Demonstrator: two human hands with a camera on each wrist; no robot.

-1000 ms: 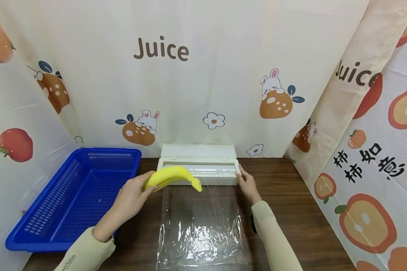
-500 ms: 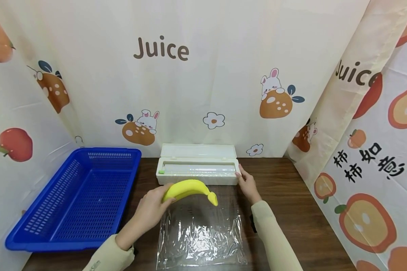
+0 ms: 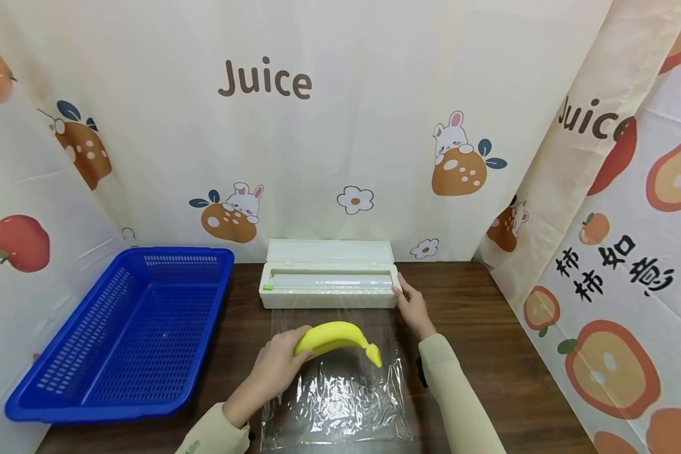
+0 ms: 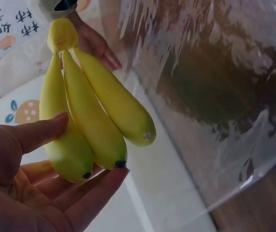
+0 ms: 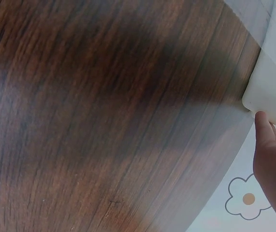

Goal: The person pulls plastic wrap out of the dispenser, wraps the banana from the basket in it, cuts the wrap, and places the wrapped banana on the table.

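My left hand (image 3: 277, 362) grips a small bunch of yellow bananas (image 4: 96, 111) by its tip end, thumb on one side and fingers on the other. In the left wrist view three bananas show, with greenish, dark-dotted tips. The bunch hangs above a clear sheet of cling film (image 3: 340, 407), its stem pointing right. That film runs forward from a white cling film dispenser (image 3: 329, 300), whose lid stands up at the back and whose roll shows inside. At the dispenser's right end, my right hand (image 3: 414, 310) holds the corner, thumb at the front.
A blue perforated plastic basket (image 3: 147, 340) stands on the left. A small green slider (image 3: 268, 287) sits at the left end of the dispenser. The dark wooden table (image 3: 477, 353) meets a printed curtain (image 3: 329, 126) at the back and sides.
My left hand has carried the banana bunch right and toward me, from in front of the dispenser to over the film. My right hand has stayed at the dispenser's end.
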